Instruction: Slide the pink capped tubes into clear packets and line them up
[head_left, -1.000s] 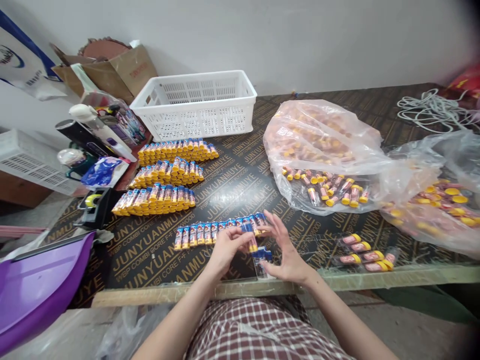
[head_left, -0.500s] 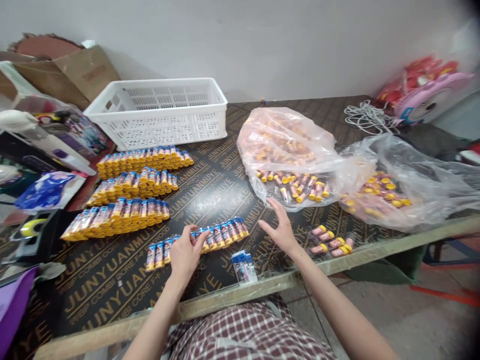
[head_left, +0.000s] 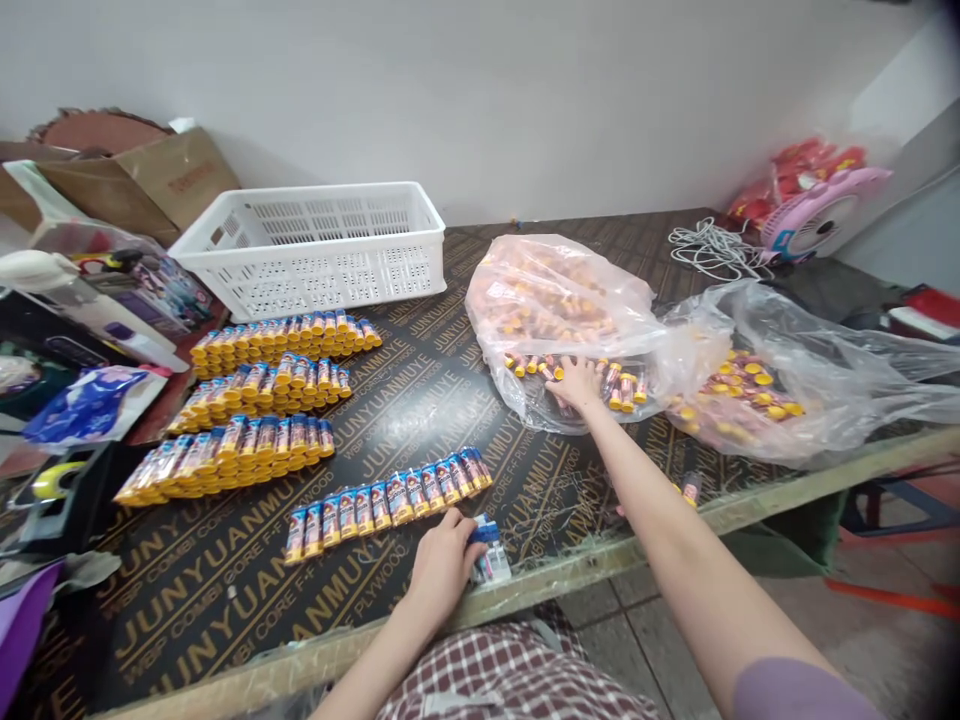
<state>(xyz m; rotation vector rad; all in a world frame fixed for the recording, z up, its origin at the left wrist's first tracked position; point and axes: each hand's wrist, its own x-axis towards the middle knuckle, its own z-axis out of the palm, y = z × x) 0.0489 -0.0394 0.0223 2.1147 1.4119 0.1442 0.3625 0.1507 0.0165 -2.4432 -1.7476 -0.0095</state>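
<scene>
My left hand is at the near table edge, its fingers bent and pinched at the left side of a small stack of blue-topped clear packets. Just beyond it runs a slanting row of small tubes with blue tops and yellow ends. My right hand reaches into the mouth of a clear plastic bag, fingers spread over loose yellow-capped tubes. The fingertips are partly hidden among them. My right forearm covers most of a few loose tubes near the edge; one tube shows.
Stacked rows of packed tubes lie at left, before a white plastic basket. A second bag with yellow-capped tubes lies at right. Behind it are a white cord and a pink fan. A tape dispenser stands far left.
My left hand has left the tube row and moved right and nearer, to the packet stack. My right hand has moved forward from above the table into the bag's opening. The view has shifted slightly.
</scene>
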